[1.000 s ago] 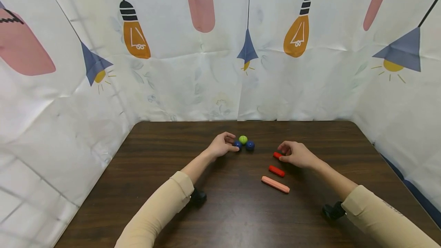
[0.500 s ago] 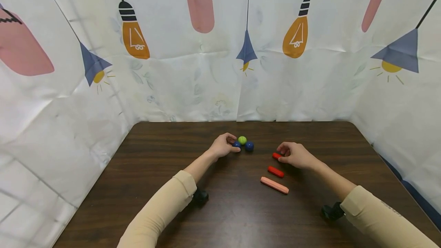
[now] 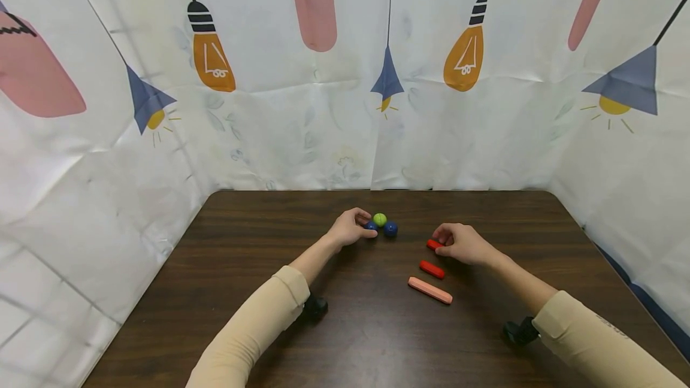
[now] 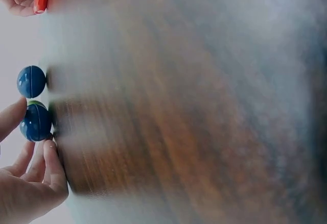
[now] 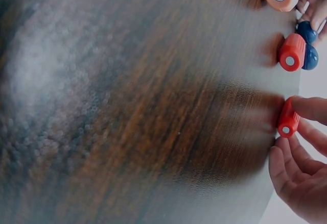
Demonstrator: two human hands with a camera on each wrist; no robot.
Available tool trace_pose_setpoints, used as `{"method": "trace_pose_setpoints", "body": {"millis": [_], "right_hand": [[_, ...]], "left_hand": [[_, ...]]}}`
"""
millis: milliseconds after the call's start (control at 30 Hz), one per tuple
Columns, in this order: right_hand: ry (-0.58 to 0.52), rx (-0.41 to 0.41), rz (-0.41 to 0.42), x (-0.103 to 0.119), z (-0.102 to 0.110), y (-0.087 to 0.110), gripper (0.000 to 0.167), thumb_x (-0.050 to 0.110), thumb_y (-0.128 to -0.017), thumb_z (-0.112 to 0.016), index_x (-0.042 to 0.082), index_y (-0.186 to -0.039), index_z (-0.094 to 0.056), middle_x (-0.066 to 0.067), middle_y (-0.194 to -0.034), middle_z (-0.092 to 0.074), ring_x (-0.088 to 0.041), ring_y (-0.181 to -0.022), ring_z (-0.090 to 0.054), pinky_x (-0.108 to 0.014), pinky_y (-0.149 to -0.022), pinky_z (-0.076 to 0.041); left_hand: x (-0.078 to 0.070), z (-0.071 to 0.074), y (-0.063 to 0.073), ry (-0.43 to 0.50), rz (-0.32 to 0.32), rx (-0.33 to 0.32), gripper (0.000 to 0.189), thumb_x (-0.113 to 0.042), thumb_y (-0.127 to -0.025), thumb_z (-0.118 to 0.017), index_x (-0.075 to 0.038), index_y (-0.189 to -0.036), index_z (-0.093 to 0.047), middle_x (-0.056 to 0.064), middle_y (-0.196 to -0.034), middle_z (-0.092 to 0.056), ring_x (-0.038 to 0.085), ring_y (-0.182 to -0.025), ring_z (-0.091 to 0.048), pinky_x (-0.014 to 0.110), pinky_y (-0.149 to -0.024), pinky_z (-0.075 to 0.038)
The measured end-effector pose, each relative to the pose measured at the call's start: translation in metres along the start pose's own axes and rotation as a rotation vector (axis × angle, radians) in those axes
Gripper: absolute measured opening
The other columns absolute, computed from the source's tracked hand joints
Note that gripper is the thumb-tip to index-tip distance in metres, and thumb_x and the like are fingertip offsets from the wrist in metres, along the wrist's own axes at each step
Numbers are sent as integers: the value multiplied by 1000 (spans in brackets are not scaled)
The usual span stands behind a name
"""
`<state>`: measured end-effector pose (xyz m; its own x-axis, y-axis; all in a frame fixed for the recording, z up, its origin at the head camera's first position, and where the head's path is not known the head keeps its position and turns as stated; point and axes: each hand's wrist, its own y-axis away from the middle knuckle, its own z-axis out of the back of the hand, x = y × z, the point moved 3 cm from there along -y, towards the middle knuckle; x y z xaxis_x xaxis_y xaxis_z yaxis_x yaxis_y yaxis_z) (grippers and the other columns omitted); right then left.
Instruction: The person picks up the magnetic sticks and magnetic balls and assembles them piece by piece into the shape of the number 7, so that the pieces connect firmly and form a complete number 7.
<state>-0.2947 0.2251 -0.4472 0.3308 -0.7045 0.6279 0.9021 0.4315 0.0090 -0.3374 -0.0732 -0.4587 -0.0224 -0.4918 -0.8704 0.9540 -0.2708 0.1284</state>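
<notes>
Red rod (image 5: 289,115) — right grip (image 3: 462,244) pinching it, left grip (image 3: 349,227) blue ball (image 4: 37,123) — shows pale end (image 5: 285,129) only in wrist views.

Readable text, all views: none.
Right sleeve (image 3: 598,346): a short dark marking along the forearm, shaped like a line of lettering, too small to read.
Curtain (image 3: 345,130): printed lamp pictures; the white loops in the orange bulbs (image 3: 214,63) are drawn filaments.
Held blue ball (image 4: 37,123): a plain seam line.
Held red stick (image 5: 287,119): a pale round spot on its end, with no legible character.
</notes>
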Motion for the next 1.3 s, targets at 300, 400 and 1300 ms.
{"method": "trace_pose_setpoints", "body": {"millis": [300, 400, 1300], "right_hand": [[22, 15, 3, 1, 0, 0, 27, 8, -87, -80, 0, -110, -68, -6, -95, -64, -20, -85, -59, -38, -77, -50], [28, 21, 1, 2, 0, 1, 26, 8, -88, -79, 0, -109, -68, -5, -93, -64, -19, -83, -59, -38, -74, -50], [39, 50, 0, 11, 3, -3, 19, 7, -93, -72, 3, -111, -72, -1, -95, -67, -18, -83, -59, -38, -75, -50]], "left_hand": [[1, 0, -1, -3, 12, -12, 41, -19, -90, -83, -8, -125, -64, 9, -118, -65, 29, -112, -60, 44, -95, -49], [2, 0, 0, -2, 13, -18, 41, -19, -90, -83, -8, -125, -65, 9, -118, -66, 30, -114, -60, 45, -96, -49], [6, 9, 19, -58, -29, 16, 32, -18, -88, -85, -8, -115, -73, 4, -108, -66, 21, -97, -61, 37, -82, -51]]}}
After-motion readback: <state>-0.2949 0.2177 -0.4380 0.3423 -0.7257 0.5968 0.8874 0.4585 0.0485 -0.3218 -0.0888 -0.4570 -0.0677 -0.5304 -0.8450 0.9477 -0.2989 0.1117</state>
